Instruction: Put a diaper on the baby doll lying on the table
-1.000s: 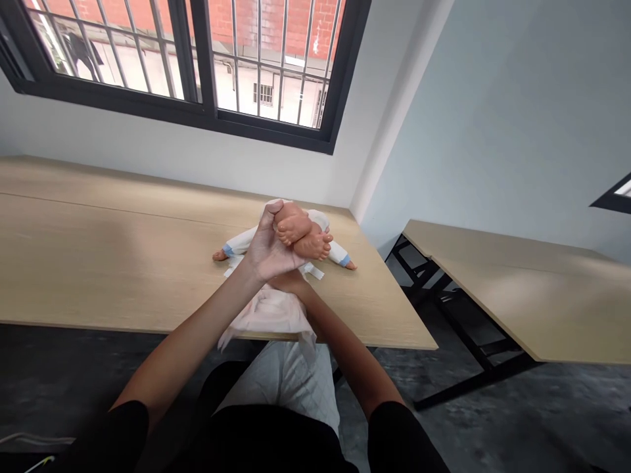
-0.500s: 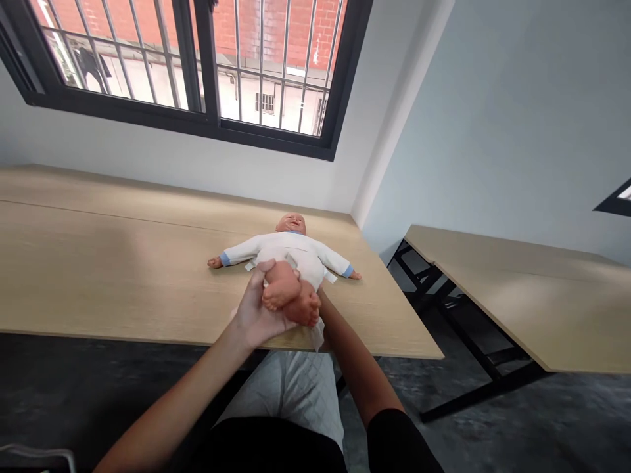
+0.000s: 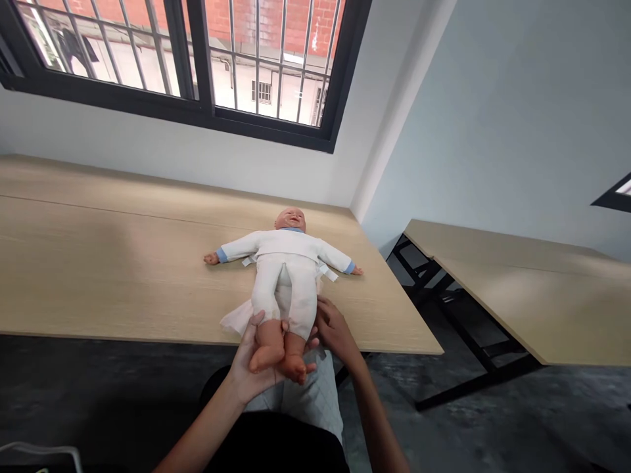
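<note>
A baby doll [image 3: 288,244] in a white suit with blue cuffs lies on its back on the table, head toward the window. Under its lower legs, past the table's front edge, my left hand [image 3: 249,361] is closed around the bare ankles from below. My right hand [image 3: 338,328] is beside the doll's thigh at the table's edge, fingers curled in, with the fingertips partly hidden against the leg. Thin whitish diaper-like material [image 3: 237,318] sticks out beneath the doll's legs on the left. White tabs [image 3: 328,271] show at both sides of its waist.
The light wooden table [image 3: 123,276] runs along the wall under a barred window [image 3: 266,125]. Across a gap on the right stands a second table [image 3: 532,295] on black metal legs. A pale curved rail [image 3: 44,448] shows at the lower left.
The doll's legs have come down from a raised, bent position and now lie stretched toward me. My left hand moved down with them. My right hand came out from behind the legs to the doll's side.
</note>
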`<state>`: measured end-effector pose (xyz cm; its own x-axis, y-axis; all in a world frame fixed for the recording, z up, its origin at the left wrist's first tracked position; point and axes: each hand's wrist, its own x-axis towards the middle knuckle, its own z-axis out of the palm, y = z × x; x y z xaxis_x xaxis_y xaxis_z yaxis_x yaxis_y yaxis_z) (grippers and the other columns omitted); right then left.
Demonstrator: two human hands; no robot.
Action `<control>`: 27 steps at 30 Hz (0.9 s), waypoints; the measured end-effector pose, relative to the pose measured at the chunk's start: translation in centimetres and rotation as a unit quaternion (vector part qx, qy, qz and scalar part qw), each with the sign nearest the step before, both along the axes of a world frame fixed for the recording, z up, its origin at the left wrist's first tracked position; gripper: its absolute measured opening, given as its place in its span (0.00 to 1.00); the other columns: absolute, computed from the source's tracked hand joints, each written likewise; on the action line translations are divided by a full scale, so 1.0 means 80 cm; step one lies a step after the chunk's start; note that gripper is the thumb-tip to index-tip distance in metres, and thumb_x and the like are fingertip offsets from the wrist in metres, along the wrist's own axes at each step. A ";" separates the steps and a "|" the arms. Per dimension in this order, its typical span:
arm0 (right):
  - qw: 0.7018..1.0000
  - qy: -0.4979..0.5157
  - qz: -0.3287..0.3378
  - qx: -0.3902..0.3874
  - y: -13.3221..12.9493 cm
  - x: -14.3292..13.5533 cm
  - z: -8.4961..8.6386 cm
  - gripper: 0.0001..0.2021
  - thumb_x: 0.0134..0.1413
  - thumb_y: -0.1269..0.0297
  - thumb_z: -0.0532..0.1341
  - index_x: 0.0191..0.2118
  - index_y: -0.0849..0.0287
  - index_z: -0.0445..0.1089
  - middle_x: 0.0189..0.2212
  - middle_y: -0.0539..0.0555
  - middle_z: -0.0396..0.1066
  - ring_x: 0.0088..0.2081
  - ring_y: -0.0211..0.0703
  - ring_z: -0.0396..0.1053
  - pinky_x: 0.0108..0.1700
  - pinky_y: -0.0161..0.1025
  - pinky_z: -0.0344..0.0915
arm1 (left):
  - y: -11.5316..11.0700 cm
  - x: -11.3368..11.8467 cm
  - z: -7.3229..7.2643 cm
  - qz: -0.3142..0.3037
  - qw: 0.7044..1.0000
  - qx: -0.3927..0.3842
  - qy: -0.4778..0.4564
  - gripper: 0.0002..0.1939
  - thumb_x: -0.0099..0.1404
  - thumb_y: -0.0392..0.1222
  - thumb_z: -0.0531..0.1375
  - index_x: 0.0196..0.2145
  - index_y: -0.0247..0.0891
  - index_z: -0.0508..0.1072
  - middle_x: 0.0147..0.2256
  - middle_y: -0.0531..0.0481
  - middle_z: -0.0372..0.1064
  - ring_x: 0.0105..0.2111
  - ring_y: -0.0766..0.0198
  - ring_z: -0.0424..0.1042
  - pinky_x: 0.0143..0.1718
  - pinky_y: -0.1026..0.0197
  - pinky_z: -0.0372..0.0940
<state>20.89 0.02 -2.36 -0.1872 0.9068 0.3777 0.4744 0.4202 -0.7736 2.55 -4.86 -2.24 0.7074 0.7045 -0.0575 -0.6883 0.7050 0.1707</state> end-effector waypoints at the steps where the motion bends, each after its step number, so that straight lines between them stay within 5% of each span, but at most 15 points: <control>1: 0.998 0.040 -0.008 -0.046 -0.009 -0.003 -0.004 0.23 0.65 0.52 0.47 0.41 0.60 0.75 0.44 0.59 0.74 0.46 0.48 0.71 0.52 0.45 0.65 | 0.000 -0.001 -0.004 0.004 1.000 -0.010 0.004 0.21 0.62 0.59 0.59 0.34 0.35 0.74 0.42 0.40 0.75 0.51 0.44 0.71 0.55 0.40 0.58; 3: 0.991 0.086 -0.034 -0.099 -0.022 -0.012 -0.009 0.29 0.66 0.46 0.43 0.38 0.61 0.75 0.41 0.60 0.74 0.45 0.49 0.69 0.53 0.46 0.64 | 0.000 -0.003 -0.007 0.017 0.999 -0.026 0.019 0.21 0.63 0.59 0.58 0.34 0.35 0.74 0.38 0.42 0.76 0.51 0.43 0.71 0.57 0.39 0.56; 8: 0.989 0.084 -0.066 -0.099 -0.029 -0.019 -0.010 0.25 0.54 0.41 0.58 0.37 0.58 0.78 0.52 0.60 0.69 0.59 0.55 0.57 0.62 0.49 0.51 | 0.000 -0.014 0.005 0.015 0.995 -0.033 0.098 0.22 0.63 0.58 0.59 0.40 0.34 0.74 0.37 0.41 0.77 0.50 0.41 0.72 0.55 0.37 0.59; 12: 0.960 0.187 -0.070 -0.194 -0.017 0.008 -0.015 0.24 0.48 0.42 0.60 0.33 0.61 0.76 0.41 0.59 0.74 0.48 0.53 0.67 0.52 0.44 0.63 | -0.003 -0.040 0.020 0.001 0.985 -0.022 0.169 0.19 0.61 0.55 0.63 0.39 0.34 0.73 0.43 0.37 0.75 0.49 0.40 0.73 0.49 0.38 0.66; 18: 0.921 0.249 -0.081 -0.289 -0.013 0.035 -0.012 0.21 0.41 0.45 0.65 0.27 0.61 0.70 0.27 0.53 0.71 0.32 0.45 0.68 0.34 0.37 0.64 | -0.010 -0.084 0.037 0.137 0.915 0.037 0.378 0.14 0.54 0.40 0.69 0.37 0.33 0.73 0.39 0.43 0.75 0.30 0.58 0.76 0.35 0.54 0.73; 23: 0.954 0.173 -0.075 -0.233 -0.018 0.028 -0.011 0.23 0.46 0.42 0.62 0.28 0.62 0.70 0.29 0.56 0.71 0.34 0.50 0.69 0.38 0.42 0.65 | -0.015 -0.103 0.044 0.174 0.830 0.132 0.513 0.26 0.50 0.45 0.71 0.44 0.36 0.67 0.36 0.49 0.71 0.30 0.60 0.74 0.32 0.54 0.74; 27: 0.967 0.003 -0.252 -0.045 -0.035 0.019 -0.001 0.26 0.51 0.42 0.59 0.38 0.65 0.73 0.41 0.67 0.72 0.49 0.64 0.66 0.53 0.57 0.61 | -0.017 -0.103 0.040 0.204 0.764 0.163 0.590 0.40 0.49 0.52 0.70 0.55 0.43 0.58 0.43 0.48 0.67 0.31 0.58 0.76 0.26 0.54 0.75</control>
